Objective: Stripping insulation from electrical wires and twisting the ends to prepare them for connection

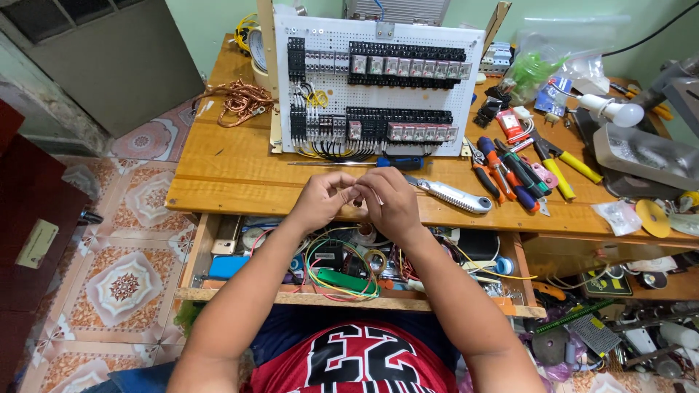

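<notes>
Something small and hard to make out, perhaps a wire end, is pinched between the fingertips of the left hand (320, 200) and the right hand (389, 202), which meet just above the front edge of the wooden surface (233, 171); each hand's grip is narrow and closed on that small piece, though the piece itself is too hidden by the fingers to name with certainty. Just behind the hands lies a long screwdriver (364, 163) with a blue handle, and to the right of them a silver utility knife (453, 195), both put down and untouched. Beyond these stands a white perforated panel (378, 91) propped upright, already carrying rows of black relay sockets and modules, with yellow and black wires looped at its lower left; judged from this, the mounting looks largely done while the wiring appears only partly run, since many sockets show no visible leads. To the right of the panel a cluster of pliers and cutters (510, 171) with red, blue and yellow handles lies spread out, and a white bulb (619, 113) rests farther off. At the far left a tangle of bare copper wire (240, 100) sits near the edge. Below the hands an open drawer (342, 273) holds coils of coloured wire and small parts, suggesting more leads remain to be prepared
</notes>
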